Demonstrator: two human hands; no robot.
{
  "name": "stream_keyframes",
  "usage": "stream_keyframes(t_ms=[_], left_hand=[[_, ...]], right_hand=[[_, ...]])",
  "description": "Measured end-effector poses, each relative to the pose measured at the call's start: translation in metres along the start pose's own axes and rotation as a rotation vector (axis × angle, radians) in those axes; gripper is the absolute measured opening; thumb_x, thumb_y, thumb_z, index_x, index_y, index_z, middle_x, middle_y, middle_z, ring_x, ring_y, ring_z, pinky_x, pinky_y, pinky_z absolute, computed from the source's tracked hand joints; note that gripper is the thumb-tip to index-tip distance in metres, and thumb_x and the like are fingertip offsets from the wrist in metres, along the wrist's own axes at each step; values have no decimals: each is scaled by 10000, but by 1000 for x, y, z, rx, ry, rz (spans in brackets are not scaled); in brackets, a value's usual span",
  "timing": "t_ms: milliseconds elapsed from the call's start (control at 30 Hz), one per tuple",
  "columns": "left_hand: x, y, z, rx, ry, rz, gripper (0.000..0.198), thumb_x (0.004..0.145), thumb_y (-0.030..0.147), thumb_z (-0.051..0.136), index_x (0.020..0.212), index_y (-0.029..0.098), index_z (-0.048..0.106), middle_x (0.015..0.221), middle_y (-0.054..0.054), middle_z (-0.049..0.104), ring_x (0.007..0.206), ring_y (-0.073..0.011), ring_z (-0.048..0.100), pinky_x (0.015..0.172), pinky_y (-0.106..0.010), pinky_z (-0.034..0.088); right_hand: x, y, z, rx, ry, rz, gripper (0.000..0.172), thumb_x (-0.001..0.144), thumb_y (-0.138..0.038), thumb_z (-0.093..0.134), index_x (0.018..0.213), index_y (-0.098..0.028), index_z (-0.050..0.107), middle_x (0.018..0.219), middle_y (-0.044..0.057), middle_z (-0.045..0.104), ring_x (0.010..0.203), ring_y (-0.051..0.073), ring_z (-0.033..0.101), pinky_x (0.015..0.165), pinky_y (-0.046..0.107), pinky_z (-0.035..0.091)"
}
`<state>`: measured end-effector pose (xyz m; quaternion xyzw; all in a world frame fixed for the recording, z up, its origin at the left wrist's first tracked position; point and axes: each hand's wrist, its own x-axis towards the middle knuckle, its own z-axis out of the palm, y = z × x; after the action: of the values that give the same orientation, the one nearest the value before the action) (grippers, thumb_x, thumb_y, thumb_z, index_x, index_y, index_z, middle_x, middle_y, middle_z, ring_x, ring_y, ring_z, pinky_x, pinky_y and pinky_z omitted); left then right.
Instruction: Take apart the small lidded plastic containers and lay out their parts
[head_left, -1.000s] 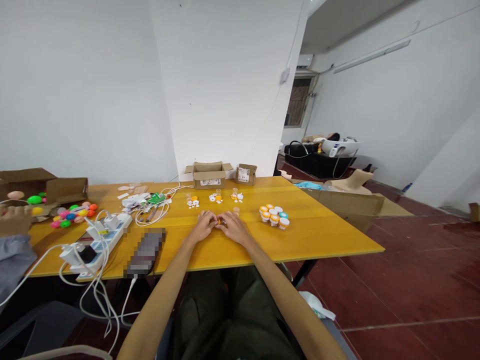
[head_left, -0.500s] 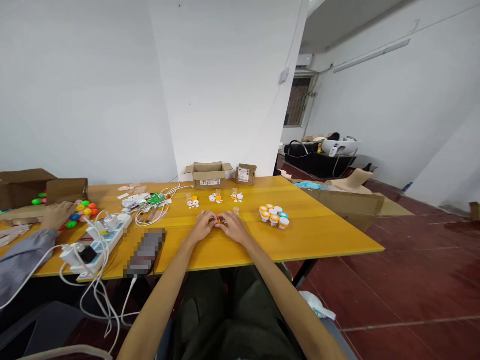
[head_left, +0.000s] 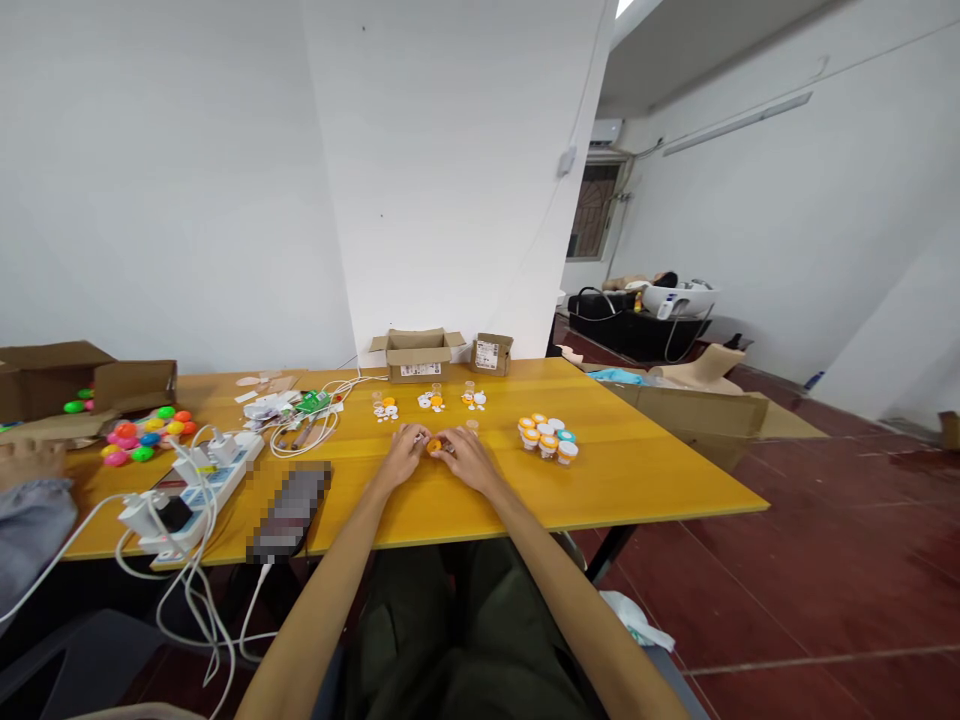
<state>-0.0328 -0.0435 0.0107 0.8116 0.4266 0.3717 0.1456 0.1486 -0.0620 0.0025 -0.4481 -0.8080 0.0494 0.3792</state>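
Above the near part of the table, my left hand is closed with its fingers around a small whitish piece whose kind I cannot make out. Beside it, my right hand pinches a small round orange lid at the fingertips. A narrow gap separates the two hands. Just beyond my right hand stands a clear cup. Farther back lie small groups of white and orange lids and little parts, each with a clear cup nearby. To the right, several lidded cups with orange, white and teal tops stand clustered.
Two cardboard boxes stand against the wall. On the left are a power strip with tangled white cables, a phone, colourful plastic balls and another person's hand.
My hands have parted slightly, and the orange lid now shows more clearly at my right fingertips. The other person's hand has drawn left, away from the balls.
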Motion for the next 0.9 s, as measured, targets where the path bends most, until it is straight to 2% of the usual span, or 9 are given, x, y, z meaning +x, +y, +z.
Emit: stream_keyframes(t_ms=[133,233,367,500,633,900], left_hand=[[2,-6,-1,49,92,-35,196,962,217,467,971,234,662,946,-42,680,978,-217,570,929,-360,442],[3,-10,-2,112,151,-77,239,922,144,468,1004,236,672,996,-61,685,1051,-244,562,938,-387,442],[2,-11,-4,166,121,-79,317,863,83,496,1034,259,697,1072,-70,695,1088,-266,564,917,-397,456],[0,-9,-4,195,49,-58,325,853,66,511,1019,257,713,1063,-61,706,1052,-252,592,923,-381,459],[0,-7,-5,212,26,-82,272,871,91,514,988,238,710,1025,-65,700,1027,-241,607,930,-374,460],[-1,1,-4,281,62,-149,228,850,170,588,1019,265,708,1030,-59,664,1050,-253,591,953,-378,461]], right_hand=[[-1,2,2,-44,10,-57,178,933,-341,639,1080,-248,679,995,62,703,951,216,606,865,350,448],[-2,0,2,-95,-41,-158,179,939,-356,636,1067,-243,691,998,61,703,968,215,588,874,348,439],[-2,-6,0,-172,-80,-244,165,930,-360,651,1035,-246,711,1012,65,688,977,214,571,864,349,435],[-2,-8,0,-231,-10,-220,133,936,-266,625,1036,-245,711,1023,69,678,977,217,569,854,354,443],[-3,-5,3,-294,65,-178,173,917,-156,581,1003,-240,705,984,65,675,948,215,575,849,351,453],[-2,0,9,-374,59,-118,143,923,-178,583,833,-222,686,903,68,658,929,214,578,842,341,463]])
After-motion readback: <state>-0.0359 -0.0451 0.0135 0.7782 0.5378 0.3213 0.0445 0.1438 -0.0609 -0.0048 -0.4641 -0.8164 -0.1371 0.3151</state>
